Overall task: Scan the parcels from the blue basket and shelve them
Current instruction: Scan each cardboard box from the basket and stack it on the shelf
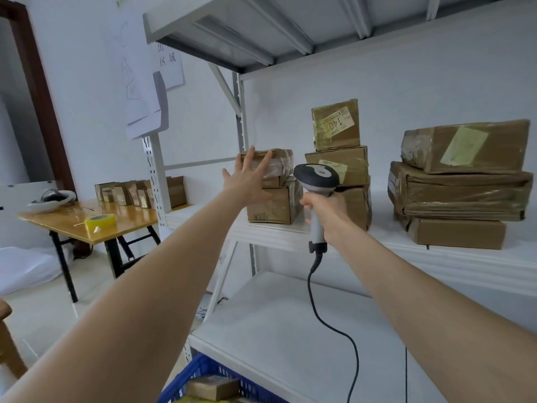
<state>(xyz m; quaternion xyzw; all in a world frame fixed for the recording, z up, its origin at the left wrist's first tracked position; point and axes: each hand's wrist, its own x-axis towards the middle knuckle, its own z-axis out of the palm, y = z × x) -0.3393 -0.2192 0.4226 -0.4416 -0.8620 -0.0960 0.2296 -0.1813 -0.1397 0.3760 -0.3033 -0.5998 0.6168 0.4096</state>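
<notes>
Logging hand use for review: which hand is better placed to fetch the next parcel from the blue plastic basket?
Likely left: the left hand is open, fingers spread at the small taped brown cardboard parcel; the right hand grips the grey corded scanner.

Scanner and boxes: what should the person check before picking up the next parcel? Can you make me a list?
1. The left hand is free: fingers spread at the top parcel, gripping nothing: ok.
2. The top parcel lies level on the boxes under it: ok.
3. The scanner is held: the right hand wraps its handle: ok.
4. Parcels are left in the blue basket: one brown parcel shows: ok.
5. The top parcel has been scanned: cannot tell.
6. The cable hangs clear of the basket: its lower end runs out of view: cannot tell.
</notes>
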